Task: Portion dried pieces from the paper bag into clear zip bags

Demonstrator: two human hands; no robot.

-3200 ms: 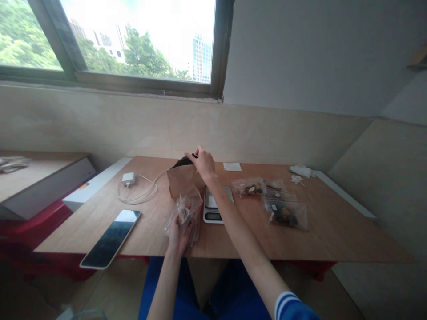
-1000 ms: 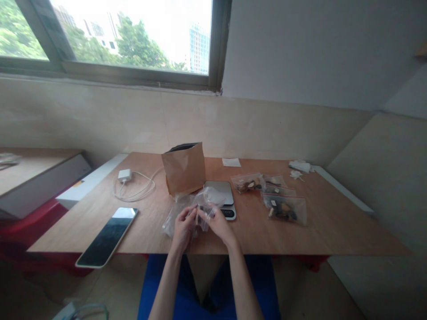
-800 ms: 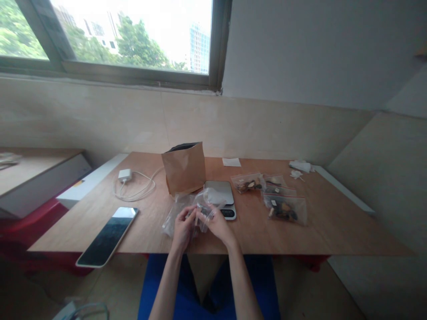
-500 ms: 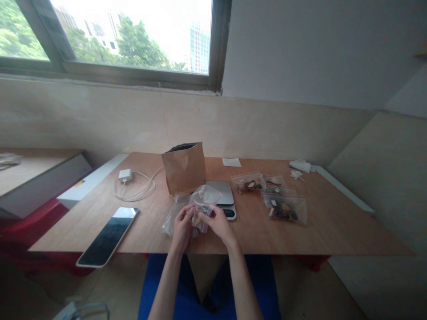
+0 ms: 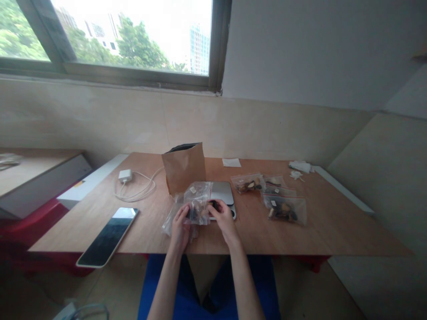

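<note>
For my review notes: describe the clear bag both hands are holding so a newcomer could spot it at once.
On the wooden table, find the upright brown paper bag. Just in front of it, the left hand and right hand hold a small clear bag beside the scale. Unlike the filled bags lying flat to the right, it is held up.

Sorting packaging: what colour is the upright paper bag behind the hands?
Plain brown paper bag; head view shows it best.

A plain room in a home or small office. A wooden table (image 5: 320, 226) stands against a tiled wall under a window (image 5: 133, 40) facing trees and towers. A tablet (image 5: 106, 236) lies near left.
</note>
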